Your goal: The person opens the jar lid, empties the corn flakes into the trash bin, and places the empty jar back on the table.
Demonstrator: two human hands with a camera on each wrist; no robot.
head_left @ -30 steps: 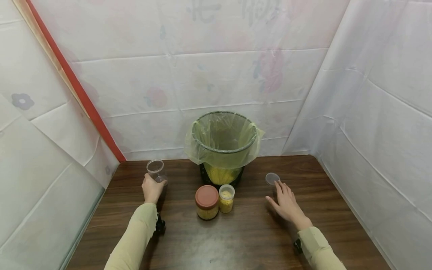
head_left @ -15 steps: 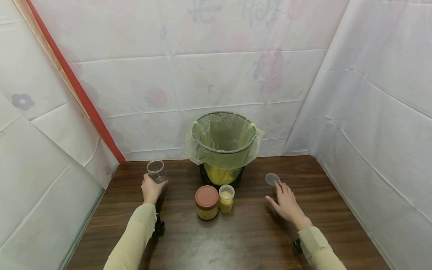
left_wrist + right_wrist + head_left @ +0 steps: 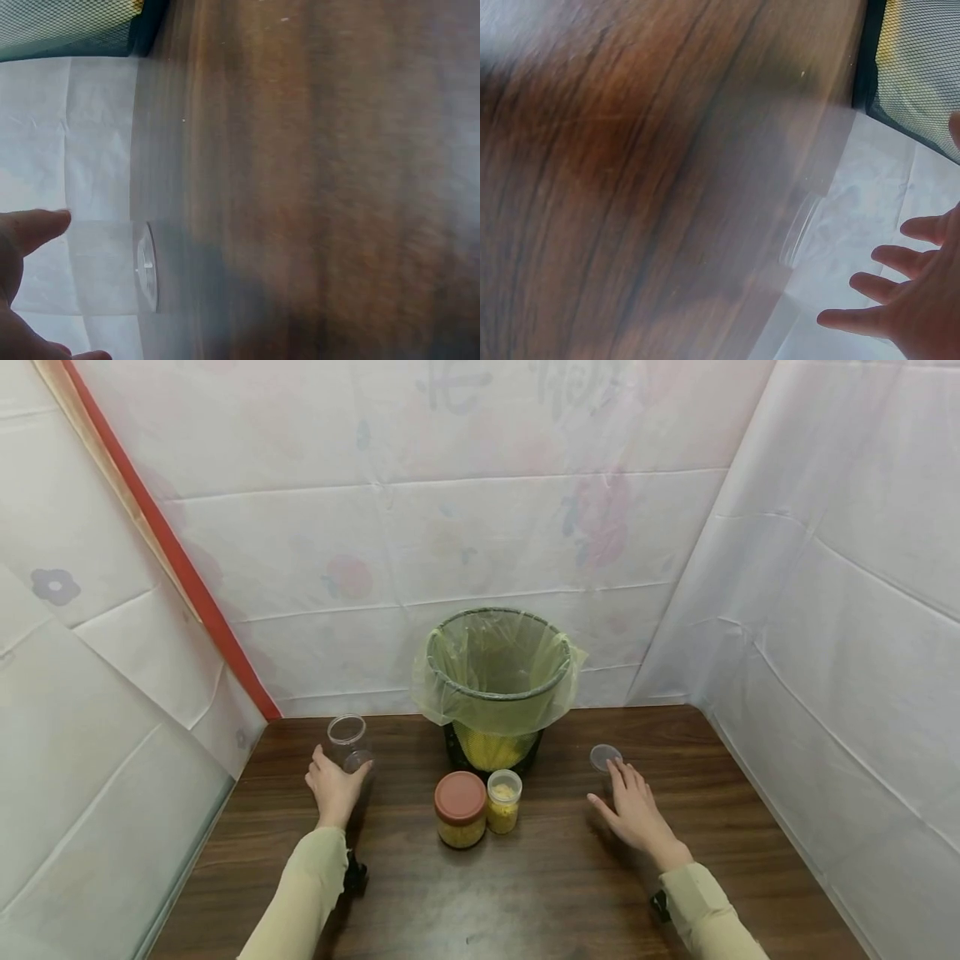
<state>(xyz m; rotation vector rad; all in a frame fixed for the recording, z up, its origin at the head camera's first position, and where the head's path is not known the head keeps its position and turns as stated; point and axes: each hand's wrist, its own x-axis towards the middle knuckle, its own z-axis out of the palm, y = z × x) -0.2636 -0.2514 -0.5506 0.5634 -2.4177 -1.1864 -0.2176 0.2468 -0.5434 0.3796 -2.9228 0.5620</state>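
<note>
A clear plastic jar [image 3: 347,732] without a lid stands upright at the table's back left. My left hand [image 3: 334,787] is just in front of it, with thumb and fingers spread apart. The left wrist view shows a gap between the thumb [image 3: 37,227] and the jar's base [image 3: 148,266]. At the back right, a clear round lid [image 3: 604,757] lies flat on the table. My right hand [image 3: 636,814] hovers or rests at its near edge, fingers spread; contact cannot be told. The right wrist view shows straight fingers [image 3: 900,259] and the lid's edge [image 3: 802,229].
Between the hands stand a jar with a reddish-brown lid [image 3: 460,800] and a smaller clear jar [image 3: 503,815] with yellow bits inside. Behind them is a mesh bin [image 3: 491,743] lined with a yellow-green bag. White cloth walls [image 3: 480,527] enclose the wooden table [image 3: 480,910].
My left hand has loosened from the clear jar and drawn slightly back toward me, its fingers spreading. The jar stays standing. The right hand has hardly moved.
</note>
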